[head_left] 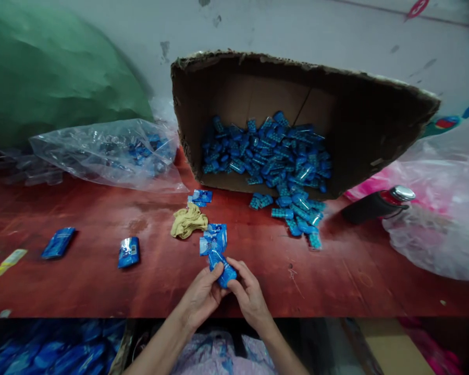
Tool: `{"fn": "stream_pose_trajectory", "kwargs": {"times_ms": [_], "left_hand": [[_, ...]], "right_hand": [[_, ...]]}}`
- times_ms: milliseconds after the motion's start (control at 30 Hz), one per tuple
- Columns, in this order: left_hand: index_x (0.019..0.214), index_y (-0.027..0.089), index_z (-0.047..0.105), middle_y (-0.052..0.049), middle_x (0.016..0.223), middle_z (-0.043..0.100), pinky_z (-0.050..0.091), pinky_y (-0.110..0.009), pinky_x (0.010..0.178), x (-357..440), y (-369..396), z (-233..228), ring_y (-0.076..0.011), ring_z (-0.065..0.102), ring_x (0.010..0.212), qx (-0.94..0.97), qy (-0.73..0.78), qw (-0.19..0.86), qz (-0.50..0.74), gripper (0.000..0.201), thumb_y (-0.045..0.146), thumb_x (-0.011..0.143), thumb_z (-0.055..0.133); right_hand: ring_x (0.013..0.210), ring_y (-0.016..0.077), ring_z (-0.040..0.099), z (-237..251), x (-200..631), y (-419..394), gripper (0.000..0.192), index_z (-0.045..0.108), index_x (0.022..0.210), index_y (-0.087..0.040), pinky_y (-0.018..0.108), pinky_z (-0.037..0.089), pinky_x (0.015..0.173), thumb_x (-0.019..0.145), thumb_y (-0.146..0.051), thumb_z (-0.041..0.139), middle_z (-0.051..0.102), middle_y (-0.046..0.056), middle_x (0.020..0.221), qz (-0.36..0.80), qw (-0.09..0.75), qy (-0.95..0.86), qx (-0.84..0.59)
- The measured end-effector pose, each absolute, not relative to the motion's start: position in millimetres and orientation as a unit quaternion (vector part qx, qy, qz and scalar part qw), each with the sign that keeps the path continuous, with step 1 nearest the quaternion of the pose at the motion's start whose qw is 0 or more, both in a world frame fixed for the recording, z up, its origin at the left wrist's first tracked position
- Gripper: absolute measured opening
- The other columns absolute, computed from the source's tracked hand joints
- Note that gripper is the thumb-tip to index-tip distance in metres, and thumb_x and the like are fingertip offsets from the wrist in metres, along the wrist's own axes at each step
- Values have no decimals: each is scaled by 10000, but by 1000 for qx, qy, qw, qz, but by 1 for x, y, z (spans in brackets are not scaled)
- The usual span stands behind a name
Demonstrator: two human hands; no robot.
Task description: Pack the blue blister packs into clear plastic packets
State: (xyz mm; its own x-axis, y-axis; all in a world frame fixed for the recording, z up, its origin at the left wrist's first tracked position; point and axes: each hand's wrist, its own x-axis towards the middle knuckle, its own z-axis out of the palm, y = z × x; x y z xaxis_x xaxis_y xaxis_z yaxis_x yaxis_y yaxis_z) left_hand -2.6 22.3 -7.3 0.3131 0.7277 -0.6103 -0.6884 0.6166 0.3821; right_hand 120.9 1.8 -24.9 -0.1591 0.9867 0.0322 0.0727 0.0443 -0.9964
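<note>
Both hands meet over the near edge of the red tabletop [336,281], about midway along it. The left hand [200,298] and the right hand [249,296] each pinch the same small blue packet [223,272] between thumb and fingertips, the fingers curled in around it. Just beyond the packet, a few more blue packets [214,237] lie in a small loose heap on the tabletop, touching or nearly touching the held one. Beside that heap, toward the left, sits a crumpled yellow cloth [187,221].

Further left on the tabletop lie two single blue packets, one [128,252] nearer the middle and one [58,242] toward the left edge. At the far side, a cardboard box [254,83] lies tipped on its side, with a heap of blue pieces [269,156] spilling out onto the tabletop. A clear plastic bag [101,153] lies at the far left, and a dark bottle [375,204] with a silver cap lies to the right of the box.
</note>
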Motion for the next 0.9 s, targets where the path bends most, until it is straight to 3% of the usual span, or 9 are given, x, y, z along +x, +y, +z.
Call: {"fn": "stream_pose_trajectory", "kwargs": {"times_ms": [133, 233, 367, 467, 633, 900], "left_hand": [[704, 122, 609, -14, 655, 648, 492, -214, 583, 3, 18, -3, -83, 581, 569, 12, 409, 799, 441, 76, 196, 699, 625], [776, 138, 608, -25, 746, 670, 510, -285, 679, 3, 17, -1, -115, 615, 663, 20, 409, 801, 436, 85, 193, 711, 614], [837, 149, 603, -43, 821, 682, 501, -336, 748, 1, 16, -3, -143, 632, 740, 47, 401, 809, 428, 131, 187, 712, 612], [806, 136, 606, -51, 790, 686, 508, -299, 699, 3, 14, -5, -148, 635, 722, 65, 406, 806, 426, 116, 206, 713, 611], [805, 136, 596, -37, 728, 676, 498, -253, 635, 10, 13, -4, -142, 631, 681, 75, 420, 789, 443, 141, 245, 717, 606], [898, 153, 546, -92, 794, 674, 488, -272, 569, 1, 18, -6, -189, 642, 706, 117, 440, 812, 365, 318, 435, 761, 491]], "right_hand": [[995, 188, 523, -32, 121, 0, 356, 521, 1151, -240, 298, 402, 876, 796, -217, 497, 577, 44, 1062, 476, 452, -572, -492], [939, 177, 556, -33, 125, 5, 313, 553, 1098, -222, 291, 433, 829, 795, -202, 474, 601, 39, 1046, 535, 447, -517, -497], [759, 140, 578, -31, 127, 12, 268, 583, 1026, -197, 254, 464, 706, 767, -208, 514, 636, 12, 876, 600, 436, -462, -486], [733, 131, 567, -29, 123, 10, 235, 581, 995, -188, 244, 465, 685, 772, -228, 519, 623, 7, 839, 590, 447, -460, -491], [800, 153, 575, -26, 117, 3, 248, 558, 1025, -195, 261, 455, 729, 787, -251, 517, 621, 37, 939, 493, 463, -518, -524], [773, 149, 586, -24, 121, 14, 227, 558, 964, -175, 256, 461, 701, 754, -262, 558, 645, 25, 863, 581, 482, -388, -528]]}}
